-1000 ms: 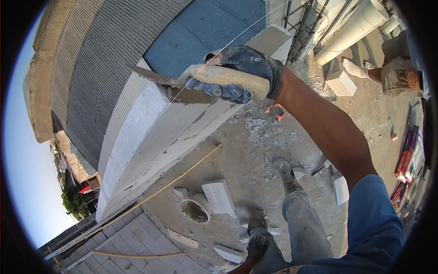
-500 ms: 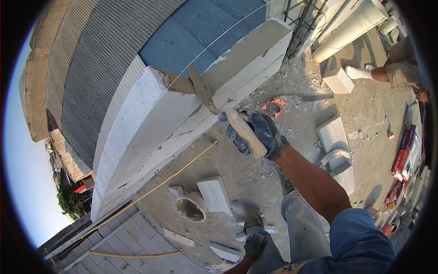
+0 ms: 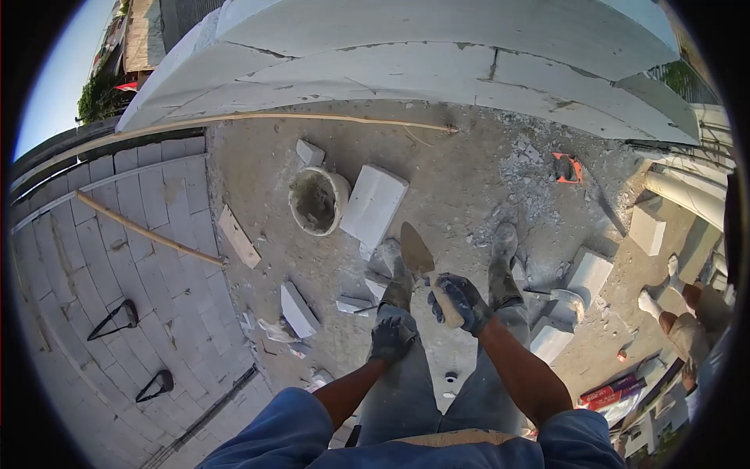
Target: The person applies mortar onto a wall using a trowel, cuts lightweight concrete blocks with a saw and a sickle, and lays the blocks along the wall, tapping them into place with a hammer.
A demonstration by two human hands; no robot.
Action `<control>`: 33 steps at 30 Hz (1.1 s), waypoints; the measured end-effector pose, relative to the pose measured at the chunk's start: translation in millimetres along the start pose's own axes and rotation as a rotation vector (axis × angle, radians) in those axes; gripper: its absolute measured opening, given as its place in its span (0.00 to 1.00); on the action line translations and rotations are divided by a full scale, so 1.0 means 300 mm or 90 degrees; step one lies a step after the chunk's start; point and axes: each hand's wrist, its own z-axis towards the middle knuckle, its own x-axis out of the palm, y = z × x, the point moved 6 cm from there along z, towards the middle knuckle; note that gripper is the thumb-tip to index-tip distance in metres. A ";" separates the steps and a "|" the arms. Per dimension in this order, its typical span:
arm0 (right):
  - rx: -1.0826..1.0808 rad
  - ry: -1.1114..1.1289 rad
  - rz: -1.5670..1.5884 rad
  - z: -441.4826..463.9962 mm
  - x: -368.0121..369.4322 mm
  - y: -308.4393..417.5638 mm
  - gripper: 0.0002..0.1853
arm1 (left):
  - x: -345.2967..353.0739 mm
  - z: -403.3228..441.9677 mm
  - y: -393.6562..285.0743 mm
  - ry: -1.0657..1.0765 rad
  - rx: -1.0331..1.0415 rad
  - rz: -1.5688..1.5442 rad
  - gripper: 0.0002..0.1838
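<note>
My right hand [image 3: 462,303], in a dark, mortar-smeared glove, is wrapped round the wooden handle of a trowel [image 3: 416,250]. The pointed blade is held out in front of my legs, apart from the wall. On my left knee lies my gloved left hand [image 3: 393,338], fingers laid over the trouser leg and holding nothing. Beyond the trowel, a white block [image 3: 375,205] is on the ground beside a round bucket [image 3: 344,187] with grey mortar inside. Across the top runs the white block wall [image 3: 375,78].
A handsaw with an orange handle [image 3: 576,169] lies among rubble on the right. Cut blocks [image 3: 299,310] are scattered near my boots. A bamboo pole [image 3: 312,117] runs along the wall's foot. Another person's legs [image 3: 673,316] show at far right.
The trowel has come away from the top of the wall to in front of my legs, still in my right hand. My view has swung down over the ground. The left hand stays at my leg.
</note>
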 end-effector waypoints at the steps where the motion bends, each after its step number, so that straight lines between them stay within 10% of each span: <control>1: -0.028 -0.010 -0.116 0.071 0.047 -0.043 0.12 | -0.013 0.005 0.021 -0.011 0.000 0.008 0.42; 6: 0.154 -0.014 -0.157 0.617 0.233 -0.322 0.11 | 0.040 -0.044 0.192 -0.029 -0.083 -0.106 0.43; 12: 0.057 0.080 -0.185 1.366 0.417 -0.466 0.20 | 0.113 -0.116 0.351 -0.020 -0.122 -0.204 0.44; 16: -0.028 -0.131 -0.591 1.621 0.357 -0.226 0.14 | 0.061 -0.127 0.457 -0.069 -0.131 -0.248 0.43; 18: -0.339 -0.446 -1.399 1.752 0.277 -0.033 0.17 | 0.045 -0.128 0.502 -0.059 -0.147 -0.283 0.43; 23: -0.358 -0.253 -2.032 2.051 0.141 -0.057 0.30 | 0.028 -0.105 0.588 -0.041 -0.159 -0.335 0.42; 24: -0.428 -0.168 -1.967 2.076 0.134 -0.059 0.29 | 0.034 -0.106 0.602 -0.054 -0.160 -0.357 0.42; 26: -0.100 -0.146 -2.100 2.061 0.136 -0.099 0.26 | 0.051 -0.097 0.629 -0.056 -0.162 -0.381 0.42; 29: -0.268 -0.112 -2.061 2.131 0.051 -0.103 0.25 | 0.049 -0.105 0.661 -0.049 -0.168 -0.439 0.42; 33: -0.133 -0.150 -2.093 1.830 0.063 -0.080 0.26 | 0.024 -0.100 0.657 -0.079 -0.153 -0.397 0.41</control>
